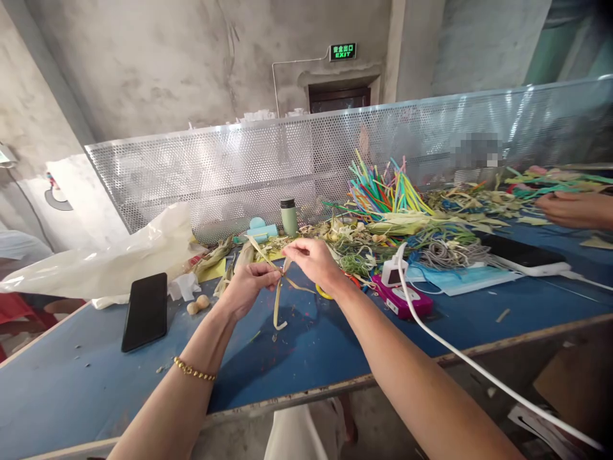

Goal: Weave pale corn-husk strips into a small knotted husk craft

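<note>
Tabletop (297, 348) blue beneath strips (276, 303), concrete wall (158, 70)

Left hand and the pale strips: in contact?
Touching. The head view shows the left hand pinching the pale strips, with one length hanging below the pinch.
</note>
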Demonstrator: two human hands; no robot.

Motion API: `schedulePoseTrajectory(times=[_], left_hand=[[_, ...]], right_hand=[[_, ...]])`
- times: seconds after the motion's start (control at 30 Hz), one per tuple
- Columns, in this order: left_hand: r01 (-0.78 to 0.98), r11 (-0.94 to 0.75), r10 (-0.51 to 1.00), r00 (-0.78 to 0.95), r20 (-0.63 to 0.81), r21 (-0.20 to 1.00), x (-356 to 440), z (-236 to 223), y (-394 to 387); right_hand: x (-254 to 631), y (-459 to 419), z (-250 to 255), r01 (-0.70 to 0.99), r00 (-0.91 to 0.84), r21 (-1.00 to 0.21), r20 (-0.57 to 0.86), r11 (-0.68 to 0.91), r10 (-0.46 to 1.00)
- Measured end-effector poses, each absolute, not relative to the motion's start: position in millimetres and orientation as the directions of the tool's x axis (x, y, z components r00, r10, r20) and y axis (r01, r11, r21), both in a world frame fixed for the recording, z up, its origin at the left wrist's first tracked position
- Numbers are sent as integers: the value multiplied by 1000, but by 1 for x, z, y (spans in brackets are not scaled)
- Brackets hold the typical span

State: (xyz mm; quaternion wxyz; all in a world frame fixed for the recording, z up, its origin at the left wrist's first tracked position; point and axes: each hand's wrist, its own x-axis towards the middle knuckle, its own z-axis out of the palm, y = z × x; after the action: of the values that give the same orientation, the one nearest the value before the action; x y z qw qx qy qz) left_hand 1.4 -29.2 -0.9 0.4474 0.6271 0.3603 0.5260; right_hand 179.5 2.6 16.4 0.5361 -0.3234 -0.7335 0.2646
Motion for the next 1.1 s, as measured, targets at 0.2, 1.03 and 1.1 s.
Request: schedulePoseTrajectory(times=[0.2,1.03,1.1], left_hand=[[-103,-341,922,156,354,934,0,0,-28],[-90,-399,915,14,402,912,1,-1,-25],[-77,-393,920,-40,391,916,0,-2,-22]], right_hand=[[185,-3,19,154,-287,-902,349,403,892],[175,-6,13,322,-131,-693,642,645,756],[172,-11,14,400,-177,-588,703,703,689]])
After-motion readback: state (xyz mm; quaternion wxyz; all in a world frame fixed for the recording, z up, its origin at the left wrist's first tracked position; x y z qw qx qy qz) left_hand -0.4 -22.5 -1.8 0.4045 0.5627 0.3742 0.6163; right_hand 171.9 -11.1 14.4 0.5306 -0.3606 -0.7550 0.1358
